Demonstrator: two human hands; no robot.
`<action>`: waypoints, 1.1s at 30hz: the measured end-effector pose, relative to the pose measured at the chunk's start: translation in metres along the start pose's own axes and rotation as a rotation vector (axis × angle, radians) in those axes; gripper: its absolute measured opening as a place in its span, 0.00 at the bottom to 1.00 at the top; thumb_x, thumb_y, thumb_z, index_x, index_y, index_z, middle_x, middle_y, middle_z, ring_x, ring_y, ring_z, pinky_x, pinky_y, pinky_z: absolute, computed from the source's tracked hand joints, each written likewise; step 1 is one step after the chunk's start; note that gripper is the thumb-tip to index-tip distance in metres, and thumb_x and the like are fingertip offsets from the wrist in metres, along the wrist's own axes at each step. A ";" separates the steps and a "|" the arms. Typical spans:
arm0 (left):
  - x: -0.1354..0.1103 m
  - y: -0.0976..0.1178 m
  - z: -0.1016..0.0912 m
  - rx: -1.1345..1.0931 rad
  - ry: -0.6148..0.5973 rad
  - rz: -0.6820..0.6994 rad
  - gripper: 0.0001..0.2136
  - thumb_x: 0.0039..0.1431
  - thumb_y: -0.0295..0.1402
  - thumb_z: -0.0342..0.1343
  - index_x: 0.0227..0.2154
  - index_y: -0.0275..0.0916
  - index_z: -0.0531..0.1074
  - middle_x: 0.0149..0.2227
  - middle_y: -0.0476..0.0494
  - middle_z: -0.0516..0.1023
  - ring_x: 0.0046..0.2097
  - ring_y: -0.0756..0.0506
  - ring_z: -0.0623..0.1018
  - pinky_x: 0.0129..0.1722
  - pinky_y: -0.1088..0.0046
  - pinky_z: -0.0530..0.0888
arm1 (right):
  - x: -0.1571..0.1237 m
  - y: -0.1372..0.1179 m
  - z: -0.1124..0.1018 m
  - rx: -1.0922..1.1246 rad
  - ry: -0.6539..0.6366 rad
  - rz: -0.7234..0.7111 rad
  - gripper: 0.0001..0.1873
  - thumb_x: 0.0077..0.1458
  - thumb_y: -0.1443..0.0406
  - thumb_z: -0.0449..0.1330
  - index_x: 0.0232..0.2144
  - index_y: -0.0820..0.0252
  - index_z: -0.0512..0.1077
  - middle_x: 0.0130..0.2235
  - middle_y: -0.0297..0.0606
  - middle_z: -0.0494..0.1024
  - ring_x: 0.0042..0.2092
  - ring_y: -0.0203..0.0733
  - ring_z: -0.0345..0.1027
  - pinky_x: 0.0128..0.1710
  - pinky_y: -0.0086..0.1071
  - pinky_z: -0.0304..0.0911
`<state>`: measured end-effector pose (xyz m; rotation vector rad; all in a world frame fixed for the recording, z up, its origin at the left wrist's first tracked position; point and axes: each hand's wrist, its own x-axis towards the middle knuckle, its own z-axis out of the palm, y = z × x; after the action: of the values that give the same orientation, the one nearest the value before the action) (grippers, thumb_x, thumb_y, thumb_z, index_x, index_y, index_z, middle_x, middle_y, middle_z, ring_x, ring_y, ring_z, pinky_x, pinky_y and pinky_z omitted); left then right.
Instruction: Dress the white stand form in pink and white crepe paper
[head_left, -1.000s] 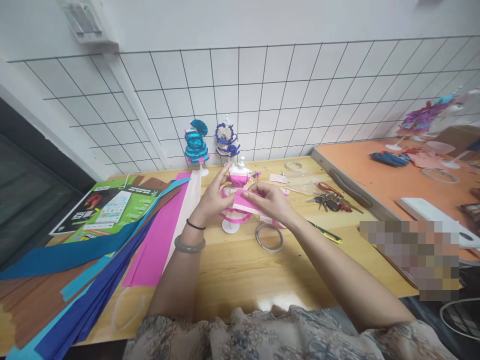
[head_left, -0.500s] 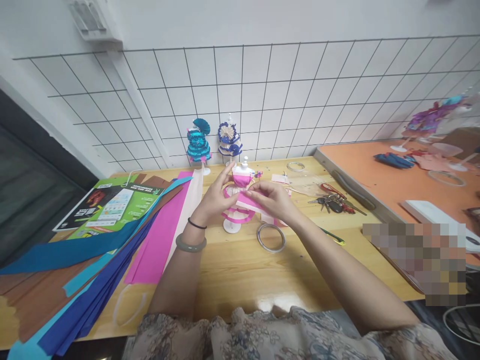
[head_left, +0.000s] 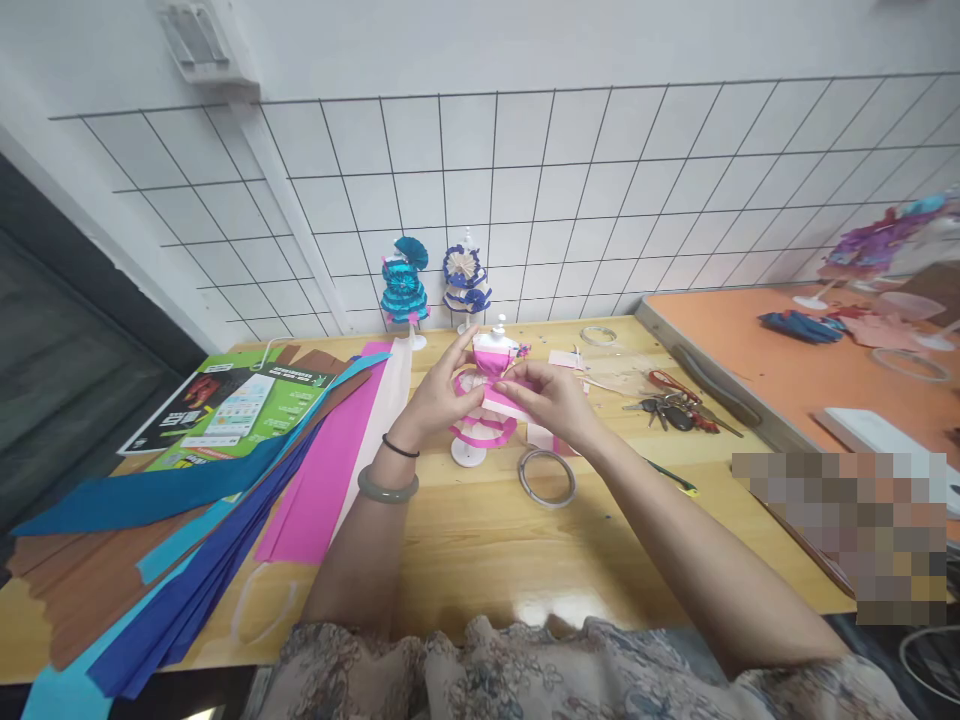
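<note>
A miniature white dress form (head_left: 494,342) stands upright on a round base, wearing a pink bodice and a tiered skirt of pink and white crepe paper (head_left: 484,430). My left hand (head_left: 444,395) curls around its left side at the waist, thumb in front and index finger pointing up; its other fingertips are partly hidden. Between thumb and fingers, my right hand (head_left: 551,395) pinches a pink-edged white crepe paper strip (head_left: 504,402) against the front of the waist. Pink and white paper pieces (head_left: 541,438) lie behind my right wrist.
A grey ring (head_left: 547,477), a cutter (head_left: 673,478) and keys (head_left: 675,412) lie to the right. Crepe paper strips (head_left: 322,460) and leaflets (head_left: 247,400) cover the left. Two decorated dress forms, teal (head_left: 405,285) and blue-white (head_left: 466,280), stand behind. An orange table (head_left: 720,330) adjoins at right.
The whole view has shifted slightly, so things appear a little further right. Both hands stay at the waist of the dress form, with almost the same hold.
</note>
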<state>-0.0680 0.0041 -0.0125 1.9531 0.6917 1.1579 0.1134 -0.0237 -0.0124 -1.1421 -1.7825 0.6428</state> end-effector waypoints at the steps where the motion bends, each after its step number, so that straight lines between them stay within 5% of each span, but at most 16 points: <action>1: 0.000 -0.001 0.000 0.004 0.003 0.002 0.34 0.52 0.26 0.54 0.61 0.48 0.48 0.61 0.42 0.59 0.59 0.41 0.64 0.58 0.58 0.64 | 0.000 0.000 0.000 -0.003 0.004 -0.003 0.16 0.51 0.53 0.59 0.29 0.60 0.73 0.29 0.37 0.75 0.29 0.37 0.64 0.29 0.30 0.58; 33: 0.000 -0.002 -0.001 0.093 0.002 0.020 0.33 0.52 0.26 0.52 0.61 0.48 0.48 0.57 0.41 0.64 0.56 0.42 0.67 0.54 0.60 0.66 | 0.000 0.002 0.003 -0.170 0.092 -0.101 0.12 0.53 0.58 0.58 0.26 0.61 0.71 0.21 0.31 0.65 0.23 0.31 0.53 0.23 0.26 0.49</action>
<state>-0.0687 0.0052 -0.0137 2.0409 0.7404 1.1583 0.1117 -0.0225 -0.0156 -1.1672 -1.8299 0.3786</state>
